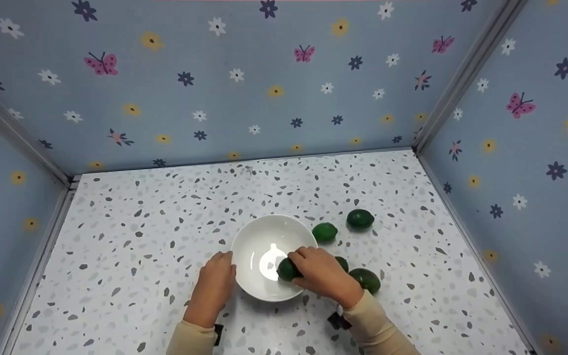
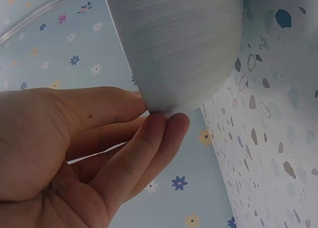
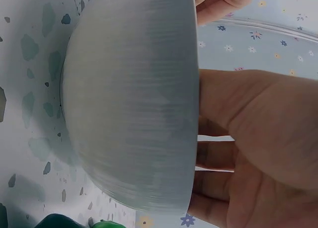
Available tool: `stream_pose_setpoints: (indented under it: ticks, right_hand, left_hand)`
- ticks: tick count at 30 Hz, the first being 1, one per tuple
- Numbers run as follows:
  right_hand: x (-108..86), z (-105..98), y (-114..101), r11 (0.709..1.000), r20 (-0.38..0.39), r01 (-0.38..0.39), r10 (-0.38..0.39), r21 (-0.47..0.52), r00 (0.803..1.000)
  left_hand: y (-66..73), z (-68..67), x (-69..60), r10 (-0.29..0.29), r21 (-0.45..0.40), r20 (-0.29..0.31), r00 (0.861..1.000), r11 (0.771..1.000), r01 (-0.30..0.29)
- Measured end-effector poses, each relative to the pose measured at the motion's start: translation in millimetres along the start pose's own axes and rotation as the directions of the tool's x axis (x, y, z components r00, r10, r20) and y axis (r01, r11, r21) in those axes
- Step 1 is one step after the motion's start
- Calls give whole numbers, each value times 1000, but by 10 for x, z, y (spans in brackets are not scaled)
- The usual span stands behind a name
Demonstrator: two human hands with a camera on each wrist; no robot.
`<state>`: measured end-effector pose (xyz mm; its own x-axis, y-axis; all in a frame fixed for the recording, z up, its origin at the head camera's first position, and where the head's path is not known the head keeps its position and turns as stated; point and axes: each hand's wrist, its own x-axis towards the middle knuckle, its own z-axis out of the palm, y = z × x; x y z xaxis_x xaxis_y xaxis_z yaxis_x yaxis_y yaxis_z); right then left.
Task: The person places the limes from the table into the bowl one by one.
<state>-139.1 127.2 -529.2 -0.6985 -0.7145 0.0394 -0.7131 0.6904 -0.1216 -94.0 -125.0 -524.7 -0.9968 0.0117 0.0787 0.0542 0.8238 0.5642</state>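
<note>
A white bowl (image 1: 259, 234) stands on the speckled tabletop. My left hand (image 1: 213, 283) pinches its left rim between thumb and fingers, as the left wrist view shows with the bowl's side (image 2: 184, 44) close up. Over the right part of the bowl, my right hand (image 1: 326, 273) holds a dark green lime (image 1: 288, 270). In the right wrist view the bowl's wall (image 3: 134, 99) hides that lime and my right fingertips, which reach past the rim. I cannot tell whether the lime touches the bowl's inside.
Right of the bowl lie several more limes: a brighter one (image 1: 325, 232) near the rim, a dark one (image 1: 360, 219) farther back, another (image 1: 366, 280) beside my right wrist, and one (image 1: 341, 263) partly behind my hand. Flower-patterned panels (image 1: 244, 98) border the tabletop (image 1: 131, 236) at the back and sides.
</note>
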Motion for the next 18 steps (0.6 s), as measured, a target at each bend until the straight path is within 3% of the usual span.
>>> stream_pose_setpoints:
  ticks: [5,12,18]
  right_hand:
    - [-7,-13,-2,999,11,-28,27,37,1000]
    - [-47,-43,44,998,-90,-27,33,63,995]
    - [-87,-116,106,994,-115,-32,43,103,992]
  left_hand:
    - [-2,6,-1,9,11,1,1000,1000,-9]
    - [12,1,-4,12,20,-5,1000,1000,-12]
    - [13,9,-1,21,30,-11,1000,999,-21]
